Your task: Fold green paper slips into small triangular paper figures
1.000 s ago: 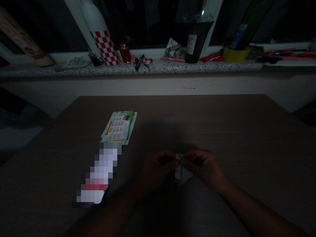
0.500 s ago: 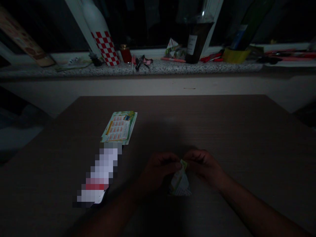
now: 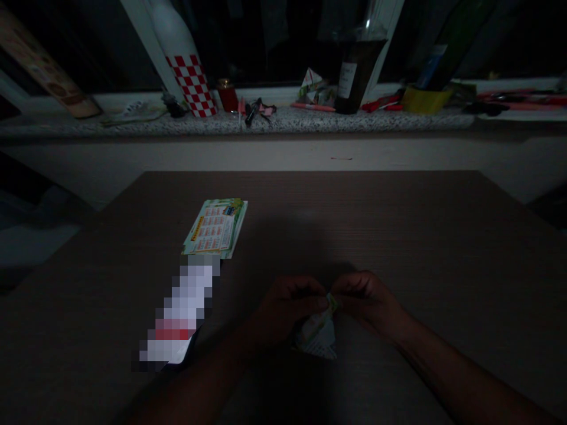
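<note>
A piece of printed paper (image 3: 319, 337), folded into a triangle, hangs point-up between my hands over the dark table. My left hand (image 3: 292, 307) pinches it near the top point, thumb toward me. From the other side, the fingertips of my right hand (image 3: 370, 304) close on the same tip. The light is dim, so the finer folds are hard to make out. Left of my hands lies a stack of printed slips (image 3: 215, 227), green-edged with rows of orange figures. A phone (image 3: 179, 354) with a blurred-out screen lies just nearer than the stack.
Along the granite windowsill (image 3: 283, 124) behind the table (image 3: 398, 224) stand a red-and-white checkered bottle (image 3: 195, 85), a small red jar (image 3: 227, 97), a dark labelled bag (image 3: 352, 82) and a yellow container (image 3: 425, 99). A folded paper piece (image 3: 310, 85) and pens lie among them.
The folded paper has swung its lower end to the left and turned slightly. Both hands have lowered a little, still pinching its tip. The stack and phone stay put.
</note>
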A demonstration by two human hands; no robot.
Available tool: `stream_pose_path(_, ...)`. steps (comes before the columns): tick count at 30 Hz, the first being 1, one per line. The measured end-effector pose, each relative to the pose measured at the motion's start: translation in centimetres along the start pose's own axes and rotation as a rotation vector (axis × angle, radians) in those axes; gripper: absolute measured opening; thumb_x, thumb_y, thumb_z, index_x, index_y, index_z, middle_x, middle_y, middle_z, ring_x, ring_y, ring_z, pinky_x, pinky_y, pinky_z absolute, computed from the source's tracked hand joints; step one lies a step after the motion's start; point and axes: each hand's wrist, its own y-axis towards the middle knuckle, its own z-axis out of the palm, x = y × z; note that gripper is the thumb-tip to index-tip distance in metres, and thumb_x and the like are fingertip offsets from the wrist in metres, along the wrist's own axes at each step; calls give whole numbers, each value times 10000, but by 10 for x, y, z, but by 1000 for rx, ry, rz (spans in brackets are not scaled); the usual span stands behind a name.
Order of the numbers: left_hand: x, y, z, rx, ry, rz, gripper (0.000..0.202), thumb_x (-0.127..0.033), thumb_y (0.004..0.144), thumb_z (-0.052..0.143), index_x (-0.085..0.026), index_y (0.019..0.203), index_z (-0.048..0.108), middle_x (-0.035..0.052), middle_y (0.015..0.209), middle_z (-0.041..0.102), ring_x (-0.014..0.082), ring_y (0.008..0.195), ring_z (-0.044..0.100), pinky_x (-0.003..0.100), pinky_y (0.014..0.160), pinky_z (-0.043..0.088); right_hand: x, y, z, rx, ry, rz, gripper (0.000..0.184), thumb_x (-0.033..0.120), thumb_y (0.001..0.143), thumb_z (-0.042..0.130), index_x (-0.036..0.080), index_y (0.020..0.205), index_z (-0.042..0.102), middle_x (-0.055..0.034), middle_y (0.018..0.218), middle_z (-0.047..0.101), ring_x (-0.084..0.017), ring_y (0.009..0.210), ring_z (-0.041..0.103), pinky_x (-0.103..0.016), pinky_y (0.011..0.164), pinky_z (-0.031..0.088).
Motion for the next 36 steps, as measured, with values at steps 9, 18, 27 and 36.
stream_pose_path(9, 6, 0, -4, 22, 89, 25, 222, -332, 694, 718, -121, 706, 649, -22, 572, 550, 62, 487, 445, 177, 474, 333, 3, 0, 2, -10, -28, 35, 188, 326, 672, 799, 163, 674, 705, -5, 607, 689, -104, 539, 617, -202, 528, 481)
stream_pose_path(18, 2, -4, -3, -9, 363, 61, 178, -305, 775, 618, -130, 739, 626, -19, 620, 556, 74, 534, 466, 174, 487, 340, 6, -2, 6, -110, -214, 20, 188, 303, 635, 796, 162, 637, 673, 15, 567, 636, -92, 496, 560, -197, 466, 445)
stream_pose_path(27, -2, -7, 1, -62, 609, 162, 151, -255, 805, 579, -135, 739, 642, -9, 643, 588, 97, 588, 506, 193, 532, 365, 6, -3, 12, -196, -367, -59, 90, 211, 638, 726, 174, 628, 645, 11, 590, 608, -100, 519, 525, -211, 466, 426)
stream_pose_path(36, -5, -7, 6, -53, 722, 217, 134, -223, 811, 577, -138, 737, 649, -5, 653, 609, 105, 598, 522, 198, 555, 374, 6, -2, 14, -227, -422, -97, 83, 115, 565, 622, 169, 558, 559, 52, 524, 473, -68, 471, 401, -186, 429, 332)
